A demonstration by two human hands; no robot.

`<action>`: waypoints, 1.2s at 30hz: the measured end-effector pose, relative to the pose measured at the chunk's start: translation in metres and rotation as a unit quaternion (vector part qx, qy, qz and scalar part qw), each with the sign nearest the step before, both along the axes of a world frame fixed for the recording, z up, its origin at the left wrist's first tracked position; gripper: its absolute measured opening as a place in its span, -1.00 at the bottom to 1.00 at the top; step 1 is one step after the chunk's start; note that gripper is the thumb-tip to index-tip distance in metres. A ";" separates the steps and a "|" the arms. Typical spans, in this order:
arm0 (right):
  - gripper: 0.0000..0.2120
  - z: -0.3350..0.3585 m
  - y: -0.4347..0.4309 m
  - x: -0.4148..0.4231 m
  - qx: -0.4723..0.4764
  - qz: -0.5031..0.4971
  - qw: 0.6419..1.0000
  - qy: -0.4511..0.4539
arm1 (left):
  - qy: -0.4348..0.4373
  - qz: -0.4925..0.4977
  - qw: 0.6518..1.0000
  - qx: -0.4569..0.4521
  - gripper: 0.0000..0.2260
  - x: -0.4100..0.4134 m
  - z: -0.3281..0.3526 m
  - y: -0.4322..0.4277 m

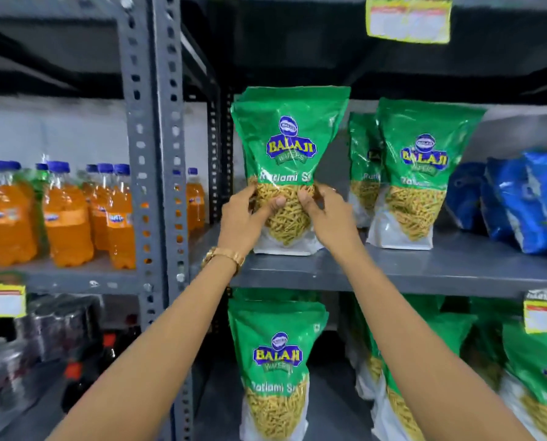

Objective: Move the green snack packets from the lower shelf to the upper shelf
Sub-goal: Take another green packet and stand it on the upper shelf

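A green snack packet point(288, 148) stands upright on the upper shelf point(393, 272), at its left end. My left hand point(246, 218) grips its lower left side and my right hand point(329, 218) its lower right side, thumbs on the front. More green packets point(421, 173) stand to the right on the same shelf. On the lower shelf below, another green packet point(275, 367) stands at the left, and several more green ones point(536, 370) lean at the right, partly hidden by my right arm.
Blue packets point(517, 198) fill the upper shelf's right end. A grey perforated steel post point(157, 173) divides the racks. Orange drink bottles point(65, 214) stand on the left rack, dark bottles point(75, 370) below them. Yellow price tags point(409, 17) hang from the shelf edges.
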State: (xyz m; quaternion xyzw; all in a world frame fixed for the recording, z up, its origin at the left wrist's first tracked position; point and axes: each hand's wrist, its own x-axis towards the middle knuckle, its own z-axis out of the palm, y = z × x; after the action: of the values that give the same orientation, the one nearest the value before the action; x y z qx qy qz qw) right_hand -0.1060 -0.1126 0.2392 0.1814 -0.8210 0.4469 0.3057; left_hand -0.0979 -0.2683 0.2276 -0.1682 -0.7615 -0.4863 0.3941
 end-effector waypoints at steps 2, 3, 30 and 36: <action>-0.55 0.003 -0.009 -0.012 -0.003 0.025 0.999 -0.037 | -0.026 0.003 1.000 -0.015 -0.71 -0.013 0.003 -0.002; -0.55 0.003 -0.013 -0.017 -0.007 0.038 0.998 -0.051 | -0.042 0.013 0.999 -0.022 -0.68 -0.019 0.003 -0.003; -0.22 -0.020 -0.032 -0.030 0.089 0.050 0.991 -0.083 | -0.225 0.064 0.968 -0.093 -0.32 -0.039 -0.008 -0.016; -0.28 -0.020 -0.035 -0.034 0.074 0.031 0.994 -0.075 | -0.233 0.056 0.965 -0.105 -0.29 -0.037 -0.007 -0.016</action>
State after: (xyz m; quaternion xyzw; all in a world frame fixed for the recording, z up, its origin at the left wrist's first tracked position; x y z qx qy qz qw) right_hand -0.1404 -0.1472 0.2189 0.1951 -0.8663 0.4065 0.2148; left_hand -0.1349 -0.2847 0.2201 -0.0481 -0.8875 -0.4063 0.2121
